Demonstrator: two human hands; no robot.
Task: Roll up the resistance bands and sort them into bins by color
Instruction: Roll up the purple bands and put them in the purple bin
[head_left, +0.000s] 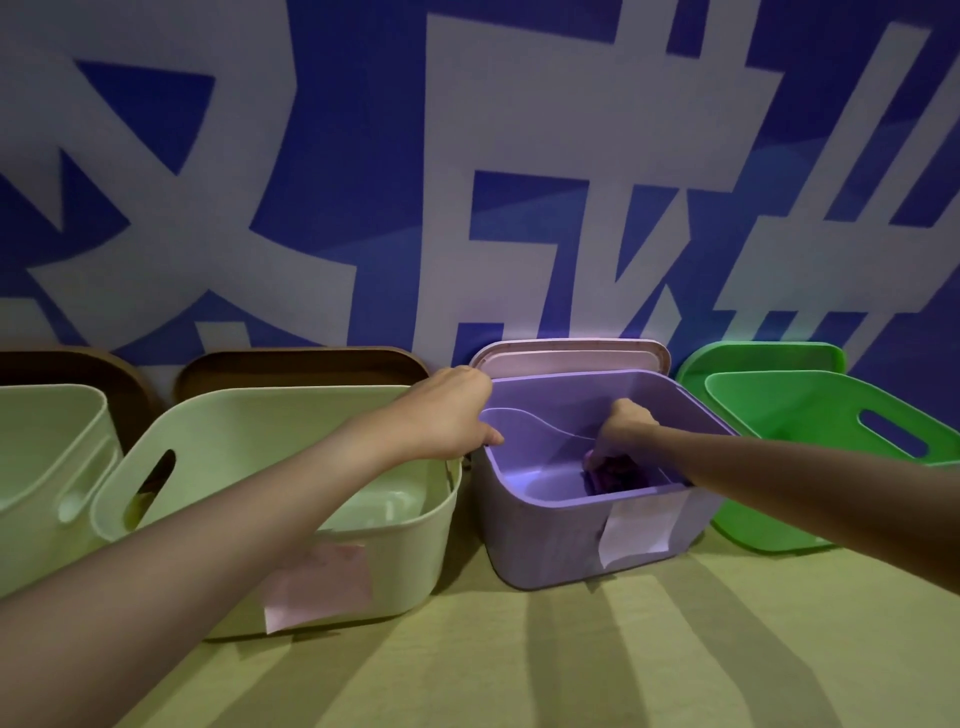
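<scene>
A: Nearest the camera there is only the tan table top (571, 665), striped with shadow. No loose band lies on the part that shows.

B: And the bins behind it?

A: Four in a row. A pale green bin (291, 530) with a pink label (319, 584) stands left of centre, with another pale bin (47, 467) cut off at the left edge. The purple bin (550, 540), bearing a white label (641, 522), stands just beside the pale green one, and a bright green bin (831, 415) leans tilted at the far right.

B: What are the hands doing?

A: The left hand (449, 415) grips the purple bin's left rim, fingers curled over the edge, seemingly to steady it. The right hand (623, 428) reaches down inside the same bin, its fingers bent round a dark purple rolled band (618, 475) that sits on or near the bin floor by the front wall.

B: So how far along is the job?

A: The purple band is rolled and in the matching bin, so that one is nearly finished; only the release seems left. The floor that shows in the pale green bin holds nothing. The other bins' contents are hidden, so what remains cannot be judged.

B: Farther back?

A: Lids propped behind the bins: brown lids (301, 366), a pink lid (571, 358), then a blue and white wall (467, 156).
</scene>
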